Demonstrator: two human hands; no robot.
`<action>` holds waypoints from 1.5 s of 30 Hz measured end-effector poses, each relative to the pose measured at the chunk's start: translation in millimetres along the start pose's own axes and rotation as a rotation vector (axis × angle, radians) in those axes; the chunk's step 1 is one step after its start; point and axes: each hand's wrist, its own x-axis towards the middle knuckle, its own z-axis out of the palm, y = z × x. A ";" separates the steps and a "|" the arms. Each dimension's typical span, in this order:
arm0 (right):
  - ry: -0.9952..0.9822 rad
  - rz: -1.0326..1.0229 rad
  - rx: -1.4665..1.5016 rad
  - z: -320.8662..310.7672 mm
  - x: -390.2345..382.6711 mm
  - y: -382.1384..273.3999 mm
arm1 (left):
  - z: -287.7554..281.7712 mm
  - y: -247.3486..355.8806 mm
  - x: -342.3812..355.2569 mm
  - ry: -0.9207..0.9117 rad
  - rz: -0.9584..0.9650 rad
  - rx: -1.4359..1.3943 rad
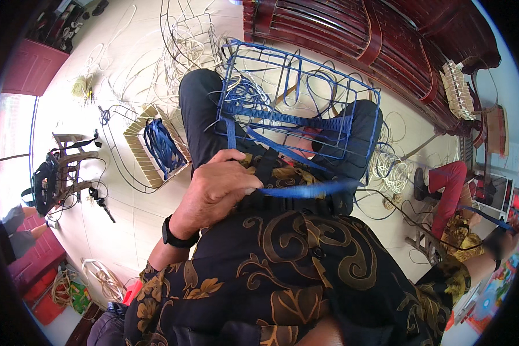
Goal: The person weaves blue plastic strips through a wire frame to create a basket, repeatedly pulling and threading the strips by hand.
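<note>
A blue wire-frame basket (291, 55) rests across my knees, tilted, with blue plastic strap woven along one of its sides (282, 116). Close to that woven side, my left hand (219, 179) is closed, thumb and fingers pinching a blue strap (311, 190) that runs off to the right, blurred by motion. Far out at the right, my right hand (503, 243) is raised at the end of my stretched arm. It is smeared, but a blue strap runs to its fingers and it looks closed on it.
On the floor at left stands a partly woven cream basket (137, 138) holding a blue strap bundle (162, 149). Loose cream strapping (184, 52) lies tangled beyond it. A dark red wooden bench (328, 29) stands ahead. Another person's red-trousered leg (448, 190) is at right, near a wooden stool (424, 242).
</note>
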 end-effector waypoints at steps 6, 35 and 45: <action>-0.394 -0.854 -0.148 134.7 -15.5 -82.1 | -1.8 -3.0 0.9 0.010 0.022 -0.024; -1.432 -0.649 0.909 34.4 -452.3 -509.5 | -21.1 -43.3 -12.5 -0.102 0.047 -0.226; -0.953 -1.281 0.558 113.3 -442.6 -586.3 | -14.3 -56.3 -16.9 -0.035 0.200 -0.205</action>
